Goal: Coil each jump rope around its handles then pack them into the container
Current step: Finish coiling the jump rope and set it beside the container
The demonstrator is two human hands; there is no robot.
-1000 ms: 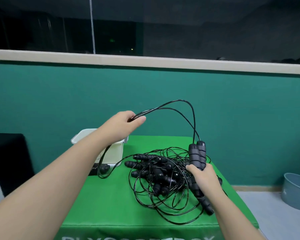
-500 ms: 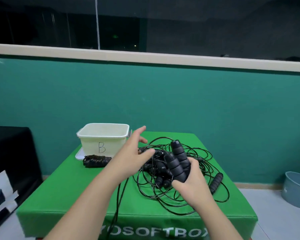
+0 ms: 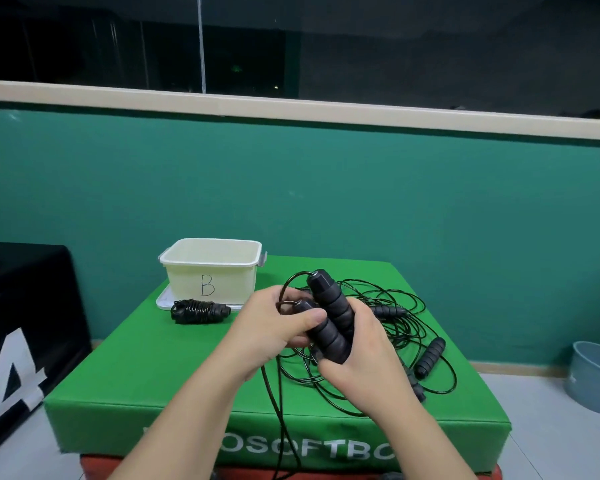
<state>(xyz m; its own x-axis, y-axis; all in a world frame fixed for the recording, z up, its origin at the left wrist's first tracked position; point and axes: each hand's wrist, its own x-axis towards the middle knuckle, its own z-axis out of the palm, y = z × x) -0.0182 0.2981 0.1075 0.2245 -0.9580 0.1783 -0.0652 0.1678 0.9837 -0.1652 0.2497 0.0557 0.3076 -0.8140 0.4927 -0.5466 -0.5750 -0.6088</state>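
Both grips clenched on paired handles at 6 o'clock — left hand, right hand. Container marked "B" at 10 o'clock; bench front reads "OSOFTBO".

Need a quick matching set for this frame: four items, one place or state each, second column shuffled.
1. coiled jump rope
2. handle pair
3. container marked B
4. blue bin

a. on the floor, right of the table
b. gripped by both hands
c. at the table's far left corner, on a lid
d. lying in front of the container

Pairs: 1-d, 2-b, 3-c, 4-a
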